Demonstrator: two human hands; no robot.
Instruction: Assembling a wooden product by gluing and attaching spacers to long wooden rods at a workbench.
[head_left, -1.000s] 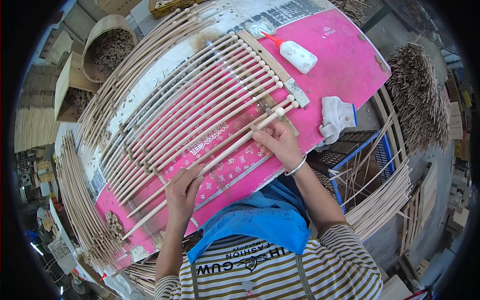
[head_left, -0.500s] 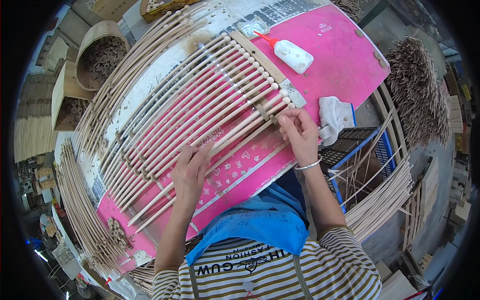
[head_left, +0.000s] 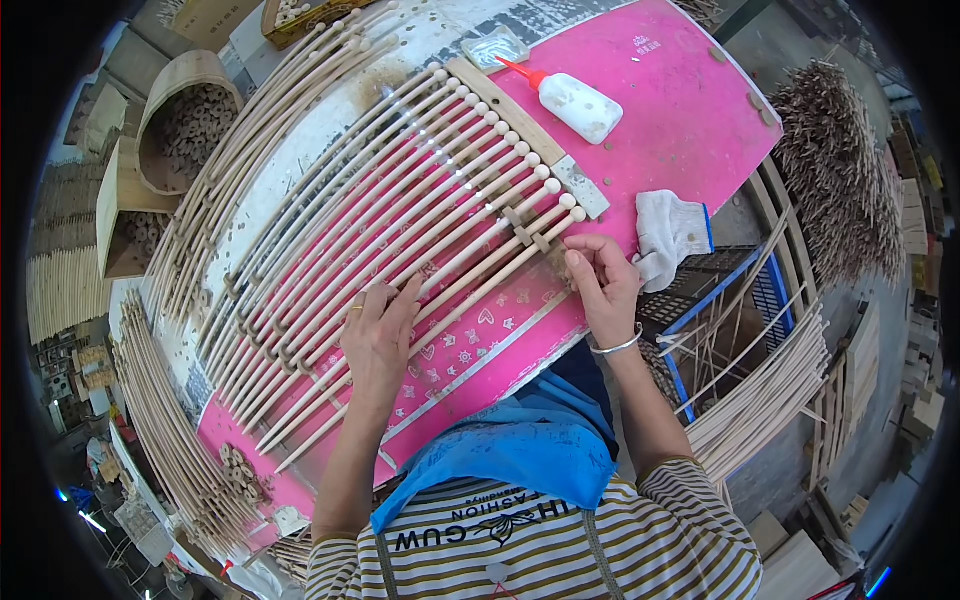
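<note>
Thin wooden rods [head_left: 400,215] with round balls [head_left: 552,186] at their upper right ends lie side by side on the pink tabletop. My left hand [head_left: 378,330] lies across the nearest rods, fingers bent down around one wooden rod [head_left: 480,280]. Small wooden pieces [head_left: 541,242] sit on the rods close to the ball ends. Beside them is my right hand [head_left: 606,285], its thumb and index finger closed together. Something brownish and blurred shows at its fingertips; I cannot make out what it is. A wooden bar [head_left: 510,115] stands along the ball ends.
A white glue bottle [head_left: 580,108] with a red nozzle lies beyond the bar. A white glove [head_left: 665,235] rests by the table edge, above a blue crate [head_left: 765,290]. More rods [head_left: 260,130] lie at left, near a tub [head_left: 190,65] of wooden rings.
My right hand has drawn slightly down from the rods' ball ends. The nearest rods now lie closer together, their balls side by side. The table view has shifted slightly left.
</note>
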